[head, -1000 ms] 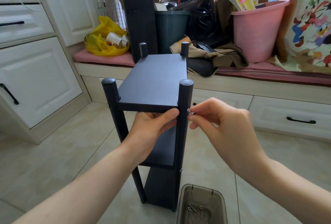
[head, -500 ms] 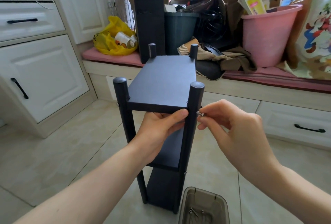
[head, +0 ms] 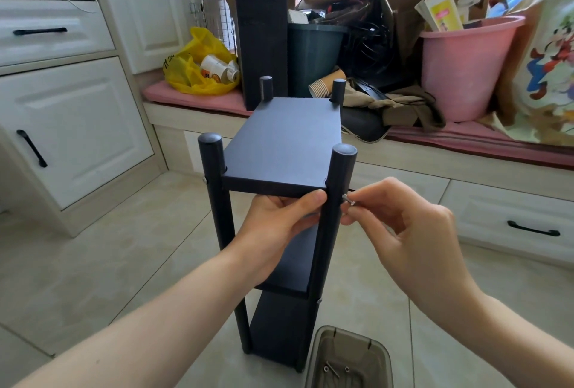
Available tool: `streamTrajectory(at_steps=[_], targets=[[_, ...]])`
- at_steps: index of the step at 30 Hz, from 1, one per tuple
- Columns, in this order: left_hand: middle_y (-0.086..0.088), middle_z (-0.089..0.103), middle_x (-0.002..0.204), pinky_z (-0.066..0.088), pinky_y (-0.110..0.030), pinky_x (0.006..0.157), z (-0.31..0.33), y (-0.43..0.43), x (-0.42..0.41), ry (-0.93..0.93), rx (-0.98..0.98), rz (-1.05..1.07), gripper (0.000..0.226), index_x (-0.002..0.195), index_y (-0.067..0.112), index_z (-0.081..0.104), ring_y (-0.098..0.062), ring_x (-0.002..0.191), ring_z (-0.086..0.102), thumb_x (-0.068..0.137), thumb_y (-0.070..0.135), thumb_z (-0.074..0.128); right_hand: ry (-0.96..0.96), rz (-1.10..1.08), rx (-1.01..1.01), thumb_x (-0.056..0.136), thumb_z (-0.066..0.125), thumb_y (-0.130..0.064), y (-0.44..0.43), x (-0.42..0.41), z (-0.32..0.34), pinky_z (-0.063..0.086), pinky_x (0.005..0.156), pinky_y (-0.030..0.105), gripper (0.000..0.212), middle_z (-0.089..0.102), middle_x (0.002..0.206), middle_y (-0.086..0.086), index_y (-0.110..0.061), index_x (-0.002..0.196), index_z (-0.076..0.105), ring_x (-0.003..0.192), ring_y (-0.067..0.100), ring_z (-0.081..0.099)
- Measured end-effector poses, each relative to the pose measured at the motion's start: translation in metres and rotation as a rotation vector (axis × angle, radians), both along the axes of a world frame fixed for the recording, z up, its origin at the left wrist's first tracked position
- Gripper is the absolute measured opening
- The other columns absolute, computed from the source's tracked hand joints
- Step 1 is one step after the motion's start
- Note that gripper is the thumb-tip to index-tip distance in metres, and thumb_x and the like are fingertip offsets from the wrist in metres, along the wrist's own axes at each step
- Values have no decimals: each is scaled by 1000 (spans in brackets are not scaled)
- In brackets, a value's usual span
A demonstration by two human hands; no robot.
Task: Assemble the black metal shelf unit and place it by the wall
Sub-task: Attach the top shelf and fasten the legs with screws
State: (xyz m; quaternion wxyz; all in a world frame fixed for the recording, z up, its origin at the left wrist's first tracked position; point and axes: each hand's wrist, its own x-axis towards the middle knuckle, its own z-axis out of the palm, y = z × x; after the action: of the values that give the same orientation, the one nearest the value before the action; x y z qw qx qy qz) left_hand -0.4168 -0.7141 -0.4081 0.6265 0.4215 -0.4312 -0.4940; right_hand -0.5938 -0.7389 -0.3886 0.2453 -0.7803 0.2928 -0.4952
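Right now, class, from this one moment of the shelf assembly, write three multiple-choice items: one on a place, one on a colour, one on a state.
1. Where is the tray of spare screws?
A on the top shelf
B on the floor by the shelf unit's near right foot
C in a drawer

2. The bucket is:
A pink
B green
C white

3. The right hand:
A hangs open
B grips a drawer handle
C pinches a screw at the near right post

Answers:
1 B, since the tray sits on the floor beside that foot.
2 A, since its wall is plainly pink.
3 C, since the screw is held against the post.
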Motion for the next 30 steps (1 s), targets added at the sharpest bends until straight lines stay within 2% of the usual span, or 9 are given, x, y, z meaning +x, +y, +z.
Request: streamTrajectory(at_steps=[3, 8, 14, 23, 30], targets=[[-16, 73, 116, 55, -40, 99, -2, 0, 2, -7, 6, -3, 47, 122, -1, 66, -28, 110, 71, 82, 24, 67, -48, 27, 131, 84, 74, -1, 0, 3, 3, 57, 77, 20, 14, 73, 74, -8, -13, 90, 70, 74, 7, 73], [-15, 74, 115, 55, -41, 100, -2, 0, 1, -22, 12, 0, 47, 121, 0, 67, -28, 110, 71, 82, 25, 67, -76, 21, 232, 81, 76, -1, 1, 3, 7, 57, 73, 21, 14, 74, 72, -6, -13, 88, 71, 68, 9, 73], [-18, 74, 114, 55, -41, 100, 0, 1, -1, 5, 12, 11, 47, 120, -2, 67, -29, 110, 71, 82, 25, 67, -72, -13, 238, 80, 78, -3, 1, 5, 9, 55, 69, 18, 20, 73, 68, -6, -18, 82, 65, 63, 9, 72], [-18, 74, 114, 57, -39, 96, -1, 0, -2, 25, -4, 0, 47, 120, -2, 66, -31, 108, 71, 82, 25, 67, -47, 25, 241, 78, 79, -2, -4, 3, 12, 53, 65, 15, 19, 72, 68, -6, -16, 79, 67, 63, 10, 71], [-18, 73, 116, 56, -40, 97, -1, 0, -2, 23, -8, 9, 50, 122, -3, 66, -30, 110, 70, 80, 26, 68, -104, 167, 281, 81, 73, 6, -9, -3, 16, 59, 68, 27, 18, 76, 73, 0, -11, 80, 72, 64, 19, 74]])
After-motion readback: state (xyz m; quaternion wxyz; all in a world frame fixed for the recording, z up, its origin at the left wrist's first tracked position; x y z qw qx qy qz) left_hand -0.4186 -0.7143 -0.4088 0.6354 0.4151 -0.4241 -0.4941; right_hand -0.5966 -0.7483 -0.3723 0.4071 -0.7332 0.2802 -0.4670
